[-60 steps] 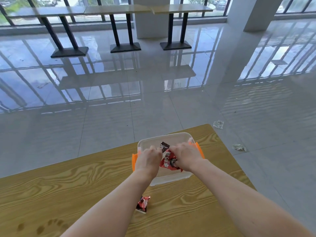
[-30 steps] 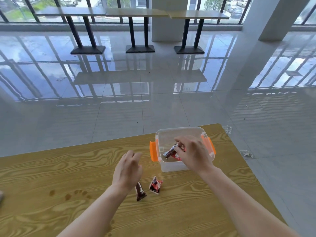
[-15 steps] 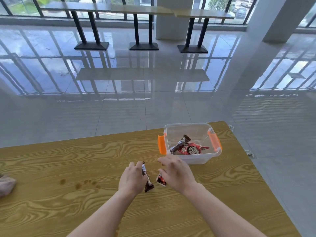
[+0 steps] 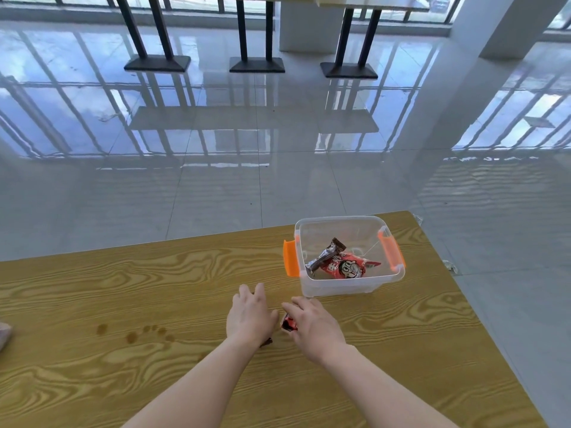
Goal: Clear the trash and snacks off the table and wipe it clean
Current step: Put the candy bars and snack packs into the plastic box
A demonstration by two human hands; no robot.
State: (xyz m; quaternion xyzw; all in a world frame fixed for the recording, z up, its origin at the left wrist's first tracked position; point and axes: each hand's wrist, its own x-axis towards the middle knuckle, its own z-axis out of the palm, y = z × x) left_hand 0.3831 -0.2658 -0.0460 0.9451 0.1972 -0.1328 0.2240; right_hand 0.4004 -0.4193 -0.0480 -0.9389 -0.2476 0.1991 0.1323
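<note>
Just short of the clear bin [image 4: 349, 285]: left hand [image 4: 250, 316] cupped over dark wrapper [image 4: 267, 341], right hand [image 4: 315, 325] pinching red packet [image 4: 289, 323]; bin nearer right.

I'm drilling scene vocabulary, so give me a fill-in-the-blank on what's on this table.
1. The clear box has latches coloured ____.
2. Dark ____ mark the wooden table left of the left hand.
3. The red snack packet lies ____ the box.
4. The right hand covers a small ____ wrapper.

Missing: orange; stains; inside; red
</note>
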